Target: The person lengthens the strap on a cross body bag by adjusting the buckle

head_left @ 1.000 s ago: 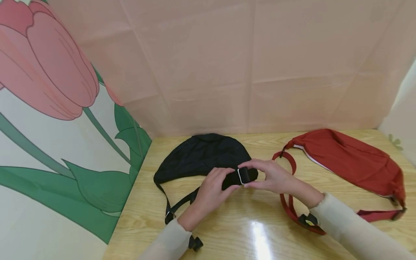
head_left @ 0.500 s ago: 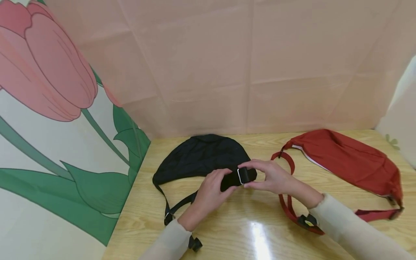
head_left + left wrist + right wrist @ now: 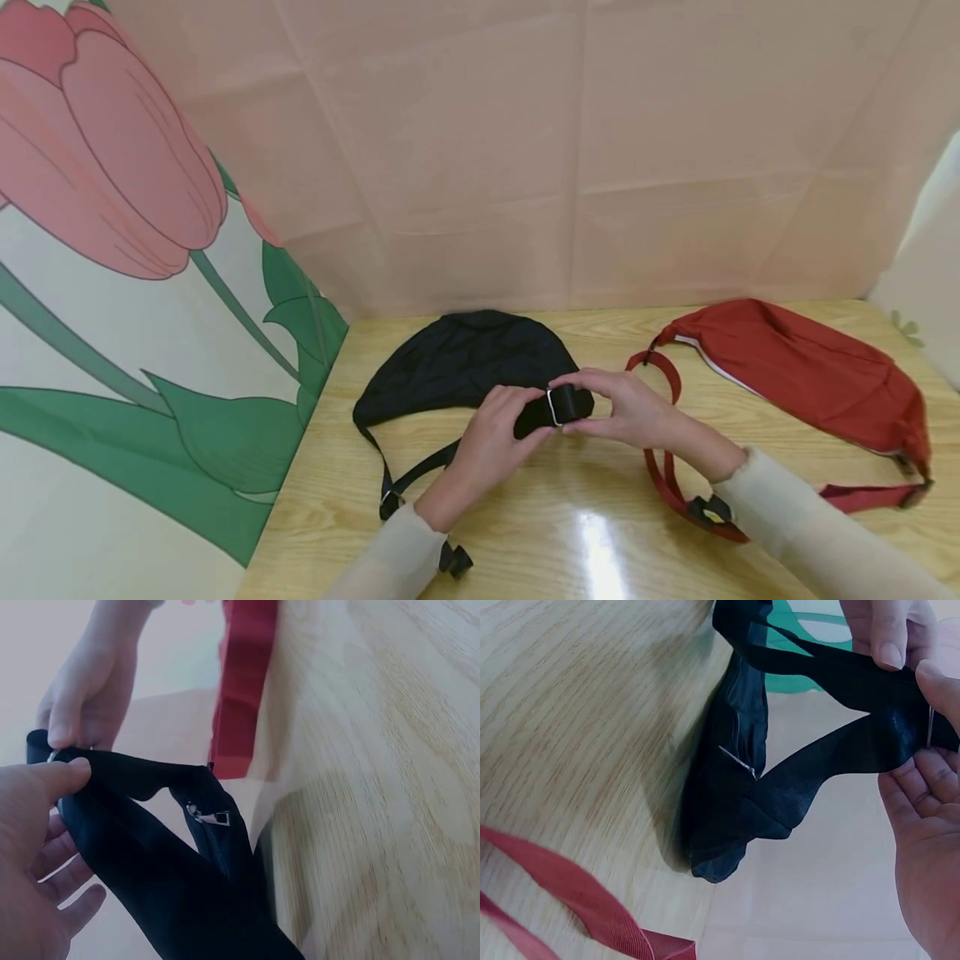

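A black waist bag (image 3: 465,358) lies flat near the back of the wooden table, and its black strap (image 3: 531,418) is lifted at the right end. My left hand (image 3: 487,433) pinches the strap between thumb and fingers. Close beside it, my right hand (image 3: 628,406) pinches the strap at the silver-edged slider (image 3: 553,408), where the webbing forms a small loop. The right wrist view shows the metal bar (image 3: 931,726) of the slider under the right thumb. In the left wrist view, a zipper pull (image 3: 210,817) shows on the bag.
A red waist bag (image 3: 802,367) lies at the right, its red strap (image 3: 660,475) and black buckle (image 3: 711,508) partly under my right forearm. A loose black buckle (image 3: 459,562) rests by the left sleeve. Behind stands a pink cloth backdrop (image 3: 465,167).
Both hands stay almost in place on the strap. The webbing loop at the slider bulges slightly more, and the loose buckle by the left sleeve has shifted a little right.
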### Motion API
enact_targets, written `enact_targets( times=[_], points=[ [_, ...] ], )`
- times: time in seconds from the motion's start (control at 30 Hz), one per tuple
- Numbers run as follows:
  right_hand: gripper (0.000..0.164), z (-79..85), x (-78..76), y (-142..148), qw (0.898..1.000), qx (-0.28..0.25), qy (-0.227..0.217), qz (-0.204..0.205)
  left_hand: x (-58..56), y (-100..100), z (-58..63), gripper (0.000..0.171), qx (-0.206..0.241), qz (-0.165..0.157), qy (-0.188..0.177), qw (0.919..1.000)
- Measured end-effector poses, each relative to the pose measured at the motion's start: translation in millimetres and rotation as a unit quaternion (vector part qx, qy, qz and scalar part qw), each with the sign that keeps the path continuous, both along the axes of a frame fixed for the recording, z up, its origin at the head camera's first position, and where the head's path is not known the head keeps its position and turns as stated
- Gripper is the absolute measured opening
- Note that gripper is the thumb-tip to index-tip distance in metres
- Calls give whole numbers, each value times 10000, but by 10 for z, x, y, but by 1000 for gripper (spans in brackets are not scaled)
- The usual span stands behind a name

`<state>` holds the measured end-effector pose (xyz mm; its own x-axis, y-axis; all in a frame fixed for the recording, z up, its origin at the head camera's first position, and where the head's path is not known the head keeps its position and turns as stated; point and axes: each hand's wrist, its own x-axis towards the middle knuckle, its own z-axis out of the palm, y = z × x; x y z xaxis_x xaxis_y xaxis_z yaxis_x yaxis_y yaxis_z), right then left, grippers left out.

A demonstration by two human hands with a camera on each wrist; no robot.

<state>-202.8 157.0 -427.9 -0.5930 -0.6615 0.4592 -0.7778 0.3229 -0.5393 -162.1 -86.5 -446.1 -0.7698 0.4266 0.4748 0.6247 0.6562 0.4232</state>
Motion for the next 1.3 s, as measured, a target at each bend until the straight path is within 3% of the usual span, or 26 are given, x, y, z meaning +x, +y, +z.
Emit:
enact_targets(
  times=[0.33, 0.43, 0.57, 0.67, 1.03, 1.3],
  points=[
    [52, 47, -3, 7, 9993, 130, 329, 108, -3, -22, 5, 42, 98, 152, -9, 9998],
    [47, 75, 2, 16, 9993, 233, 277, 76, -1, -22, 9, 44, 169, 142, -425, 9989],
    [43, 104, 22, 32, 9988, 448, 217, -36, -1, -15, 19, 44, 231, 30, -1263, 9917],
    [42, 111, 30, 39, 9980, 586, 229, -71, -5, -12, 14, 42, 172, -22, -1581, 9873],
    [44, 81, 11, 62, 9995, 289, -75, 116, -10, 44, 49, 56, 78, -36, -1609, 9869],
    [45, 46, 14, 65, 9998, 71, -90, 185, -3, 98, 40, 58, -282, 300, -993, 9942]
  ],
)
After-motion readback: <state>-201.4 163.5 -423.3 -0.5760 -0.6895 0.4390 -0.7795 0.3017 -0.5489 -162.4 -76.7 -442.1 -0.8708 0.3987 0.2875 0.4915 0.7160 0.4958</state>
